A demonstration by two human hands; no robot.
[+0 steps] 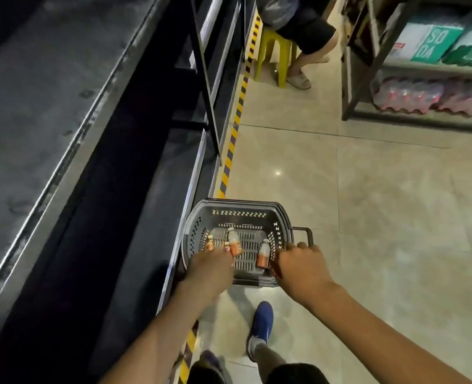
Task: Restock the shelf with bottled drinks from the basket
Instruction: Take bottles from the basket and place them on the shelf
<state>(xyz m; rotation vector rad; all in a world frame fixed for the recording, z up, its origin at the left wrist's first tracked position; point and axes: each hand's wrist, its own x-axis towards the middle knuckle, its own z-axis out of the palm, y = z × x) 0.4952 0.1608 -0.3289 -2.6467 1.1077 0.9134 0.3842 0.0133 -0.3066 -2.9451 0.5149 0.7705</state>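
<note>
The grey basket [237, 217] is set on the floor beside the dark shelf [135, 206]; its right rim is gripped by the curled right hand [301, 266]; the left hand [211, 268] is lowered over the lying bottles [234, 244], finger spread hidden and not to be judged.

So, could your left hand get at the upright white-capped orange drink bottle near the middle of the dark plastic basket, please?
Probably yes. The left hand is already inside the open-topped dark plastic basket, right beside that white-capped orange drink bottle, with nothing covering it. The right hand is off at the basket's right rim.
</note>
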